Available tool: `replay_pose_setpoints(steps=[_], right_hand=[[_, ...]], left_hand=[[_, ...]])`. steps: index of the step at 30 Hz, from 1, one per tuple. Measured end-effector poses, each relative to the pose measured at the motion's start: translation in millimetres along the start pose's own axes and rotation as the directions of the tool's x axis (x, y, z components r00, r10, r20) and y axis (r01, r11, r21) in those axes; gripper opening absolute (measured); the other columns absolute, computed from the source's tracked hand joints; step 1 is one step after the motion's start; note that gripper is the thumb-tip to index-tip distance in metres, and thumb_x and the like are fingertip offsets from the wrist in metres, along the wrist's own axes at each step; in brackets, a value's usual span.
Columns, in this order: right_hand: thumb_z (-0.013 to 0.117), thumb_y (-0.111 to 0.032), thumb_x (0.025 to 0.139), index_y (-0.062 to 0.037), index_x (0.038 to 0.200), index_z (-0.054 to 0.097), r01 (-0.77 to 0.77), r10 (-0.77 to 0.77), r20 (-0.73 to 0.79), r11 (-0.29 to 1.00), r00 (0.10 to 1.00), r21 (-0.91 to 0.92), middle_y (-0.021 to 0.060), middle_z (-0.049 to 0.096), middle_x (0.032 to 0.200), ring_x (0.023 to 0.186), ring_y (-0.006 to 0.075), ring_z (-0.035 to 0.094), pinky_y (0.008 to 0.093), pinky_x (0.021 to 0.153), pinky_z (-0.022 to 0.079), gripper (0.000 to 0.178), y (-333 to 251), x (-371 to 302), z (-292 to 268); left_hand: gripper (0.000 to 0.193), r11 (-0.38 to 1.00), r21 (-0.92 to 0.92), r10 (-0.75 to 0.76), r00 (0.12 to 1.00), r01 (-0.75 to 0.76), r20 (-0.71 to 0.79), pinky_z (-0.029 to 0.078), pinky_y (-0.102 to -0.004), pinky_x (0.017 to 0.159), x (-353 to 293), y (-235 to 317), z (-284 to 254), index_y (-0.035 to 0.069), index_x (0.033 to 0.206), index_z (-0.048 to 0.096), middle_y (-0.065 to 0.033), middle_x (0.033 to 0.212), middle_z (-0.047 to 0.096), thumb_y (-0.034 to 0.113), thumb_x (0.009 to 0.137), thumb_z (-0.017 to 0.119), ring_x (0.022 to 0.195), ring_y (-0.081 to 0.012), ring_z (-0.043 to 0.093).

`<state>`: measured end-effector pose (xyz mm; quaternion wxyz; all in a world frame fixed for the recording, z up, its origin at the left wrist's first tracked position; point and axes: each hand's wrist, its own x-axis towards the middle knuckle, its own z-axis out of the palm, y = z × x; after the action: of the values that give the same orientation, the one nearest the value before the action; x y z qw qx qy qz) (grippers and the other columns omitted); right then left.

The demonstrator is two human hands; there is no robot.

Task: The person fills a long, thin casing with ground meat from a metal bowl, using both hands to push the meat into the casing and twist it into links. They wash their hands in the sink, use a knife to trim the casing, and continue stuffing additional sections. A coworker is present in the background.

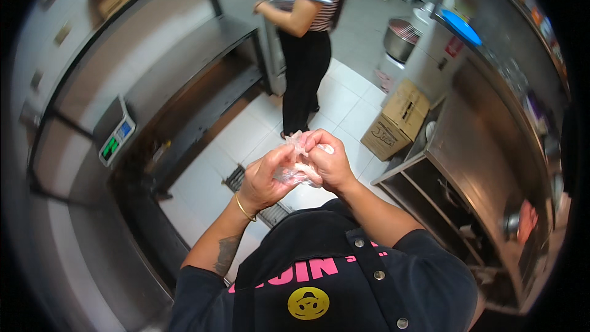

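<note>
In front of my chest, both hands hold a crumpled piece of thin clear plastic, and I cannot tell whether it is a bag or a disposable glove. My left hand, with a bangle at the wrist, grips its left side. On the other side, the bent fingers of my right hand pinch its upper edge. A crumpled tip of the plastic sticks up between the two hands. The fingers hide part of it.
A person in a striped top stands ahead on the tiled floor. Left is a metal counter with a digital scale. Right are a cardboard box and a steel worktable. A floor drain grate lies below my hands.
</note>
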<state>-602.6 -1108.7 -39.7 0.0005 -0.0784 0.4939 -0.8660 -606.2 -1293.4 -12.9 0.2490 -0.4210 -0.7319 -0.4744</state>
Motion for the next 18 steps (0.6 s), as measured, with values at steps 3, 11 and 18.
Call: replay_pose_setpoints(steps=[3,11,18], right_hand=[[0.066,-0.002,0.088,-0.0016,0.120,0.060,-0.014,0.021,-0.072,0.995,0.997,0.099,0.0067,0.064,0.107,0.097,0.0115,0.061,0.0290,0.086,0.053,0.032,-23,23,-37],[0.089,-0.015,0.077,-0.0038,0.122,0.069,0.258,-0.358,0.023,0.628,0.934,-0.734,0.0131,0.064,0.122,0.117,0.0259,0.063,0.0374,0.101,0.049,0.050,-82,74,-175],[0.075,0.003,0.084,0.0013,0.105,0.070,0.292,-0.473,-0.169,0.747,0.864,-0.598,0.0127,0.067,0.109,0.109,0.0235,0.063,0.0362,0.099,0.049,0.022,-127,158,-316]], left_hand=[[0.044,0.989,-0.092,-0.097,0.974,0.118,0.206,0.060,-0.0353,0.079,46,-36,27,0.006,0.115,0.066,-0.0120,0.100,0.073,0.017,0.078,0.089,0.088,-0.0287,0.074],[0.029,0.961,-0.278,0.151,0.821,0.009,0.550,0.059,-0.0391,0.079,176,-129,159,0.007,0.109,0.069,-0.0128,0.097,0.070,0.003,0.080,0.075,0.088,-0.0329,0.071],[0.039,0.936,-0.172,0.330,0.934,-0.306,0.135,0.058,-0.0407,0.080,275,-167,276,0.006,0.114,0.069,-0.0089,0.099,0.072,0.002,0.077,0.080,0.086,-0.0299,0.071]])
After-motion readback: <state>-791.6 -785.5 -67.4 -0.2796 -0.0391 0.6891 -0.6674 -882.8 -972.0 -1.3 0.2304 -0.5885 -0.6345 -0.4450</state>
